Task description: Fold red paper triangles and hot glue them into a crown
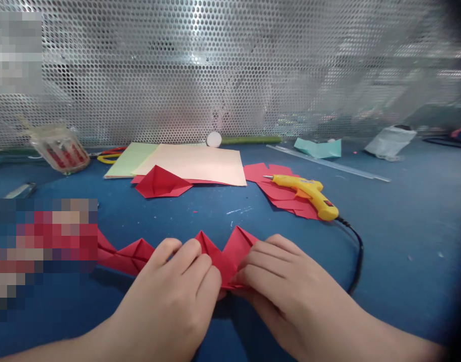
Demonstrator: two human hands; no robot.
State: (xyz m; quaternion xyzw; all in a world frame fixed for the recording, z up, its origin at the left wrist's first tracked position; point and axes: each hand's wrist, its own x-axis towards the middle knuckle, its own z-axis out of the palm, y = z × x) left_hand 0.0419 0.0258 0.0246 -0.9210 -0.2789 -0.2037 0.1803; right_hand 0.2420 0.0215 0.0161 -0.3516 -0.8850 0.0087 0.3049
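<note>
First, find 2 pixelated patches at the left edge of the frame, upper and lower, the lower reddish in places; cannot make out their contents. Next, at upper left, see a clear jar [60, 148] with red markings and a pale stick leaning out of it; below that, a small metallic object [22, 191], too blurred to name. Moving right, notice scissors [111, 155] with orange and yellow handles, just beside a green sheet [125, 160] partly covered by peach paper [200, 163]. In front of these, spot a red folded piece [162, 183] with a pointed top.

Across the lower left and lower middle of the frame, see a red folded strip [228, 265] with several pointed peaks, emerging from the pixelated patch. Grasping it with the left hand [177, 281], fingers curled over; gripping it farther right with the right hand [279, 276], fingertips close to its lower edge. Cannot see the parts under the fingers.

Behind, at upper middle, find a white disc [214, 140] and a green rod [251, 140]. Right of center, see a yellow glue gun [304, 190] resting on red paper pieces [281, 203], with a black cord [361, 251] curving down toward the right forearm. Farther right, note clear sticks [328, 163] near a teal paper [317, 149], then a whitish packet [391, 143] at upper right, all on the blue surface [400, 216].
</note>
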